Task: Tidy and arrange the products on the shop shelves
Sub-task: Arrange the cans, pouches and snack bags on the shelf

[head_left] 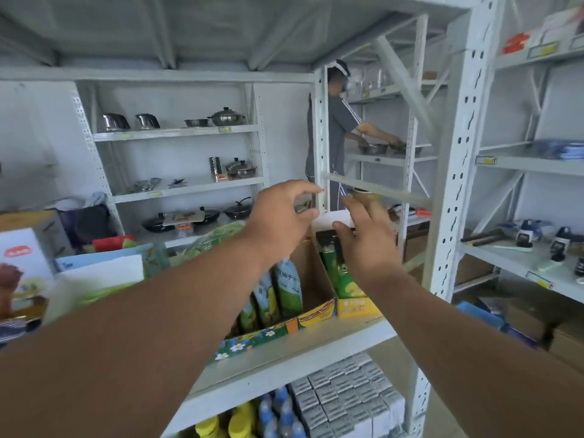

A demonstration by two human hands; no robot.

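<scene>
Reaching over the shelf (294, 358), your left hand (281, 213) and right hand (366, 238) hover loosely curled, holding nothing; the upright green box (335, 267) stands directly beneath your nearer right hand.

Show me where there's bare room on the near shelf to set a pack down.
Free: the back half of the cardboard display box, bare behind the green pouches; also the shelf's front lip. Crowded: right, where the green packets stand, and left, with white boxes.
</scene>
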